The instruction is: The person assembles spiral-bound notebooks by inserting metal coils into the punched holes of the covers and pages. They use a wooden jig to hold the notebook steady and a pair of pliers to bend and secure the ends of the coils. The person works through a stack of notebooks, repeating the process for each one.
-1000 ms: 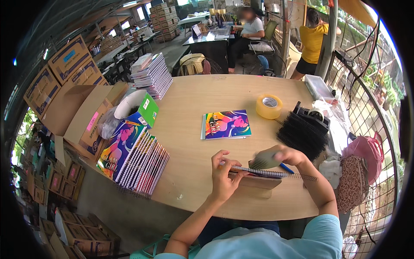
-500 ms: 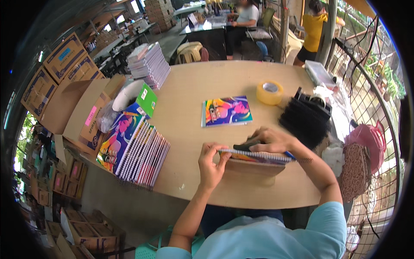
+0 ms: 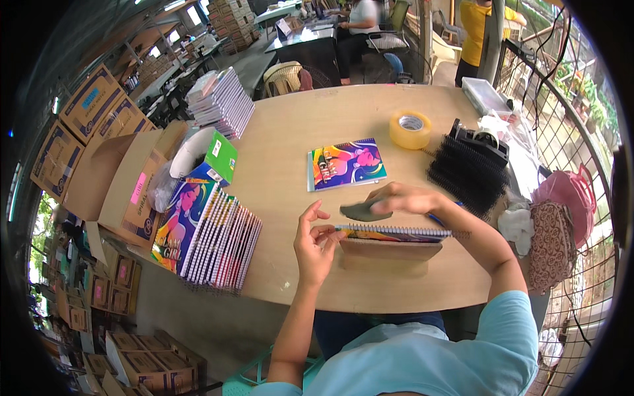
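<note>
Being pinched at its left end by the left hand (image 3: 316, 249), a multicoloured spiral-bound notebook (image 3: 396, 234), held coil-up over a tan wooden table (image 3: 277, 165), a flat grey-green pad (image 3: 362, 210) clamped above by the right hand (image 3: 406, 198).

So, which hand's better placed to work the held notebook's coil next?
Right, probably: the right hand already has the dark pad close to the coil. The left hand seems occupied, pinching the notebook at its left end.

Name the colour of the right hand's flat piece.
The flat piece is dark grey-green, seen best in the head view.
</note>
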A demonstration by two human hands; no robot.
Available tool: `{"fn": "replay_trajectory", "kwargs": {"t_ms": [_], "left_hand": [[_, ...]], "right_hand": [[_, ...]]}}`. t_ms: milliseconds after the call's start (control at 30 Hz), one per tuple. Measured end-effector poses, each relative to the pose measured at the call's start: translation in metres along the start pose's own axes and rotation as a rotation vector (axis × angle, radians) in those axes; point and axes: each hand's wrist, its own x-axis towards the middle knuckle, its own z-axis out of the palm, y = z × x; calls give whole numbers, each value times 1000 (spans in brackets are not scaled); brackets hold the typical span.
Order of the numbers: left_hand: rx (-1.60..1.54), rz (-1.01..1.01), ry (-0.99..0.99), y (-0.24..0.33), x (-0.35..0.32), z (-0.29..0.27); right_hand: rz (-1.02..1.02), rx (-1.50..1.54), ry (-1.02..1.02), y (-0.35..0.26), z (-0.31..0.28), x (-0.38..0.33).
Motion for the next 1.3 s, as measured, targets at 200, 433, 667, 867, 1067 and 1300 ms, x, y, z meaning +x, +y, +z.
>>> {"fn": "replay_trajectory", "kwargs": {"t_ms": [200, 433, 667, 867, 1067, 1300], "left_hand": [[-23, 0, 6, 4, 1, -1], [-49, -17, -33, -9, -2, -2], [-81, 85, -146, -18, 2, -5], [-366, -95, -93, -17, 0, 5], [-399, -169, -41, -7, 2, 9], [-429, -211, -42, -3, 4, 11]], "right_hand": [[64, -116, -65, -10, 1, 15], [139, -248, 8, 10, 6, 18], [200, -776, 504, 103, 23, -121], [-81, -956, 871, 95, 23, -117], [-635, -1058, 504, -78, -12, -49], [-892, -1563, 149, -124, -2, -6]]}}
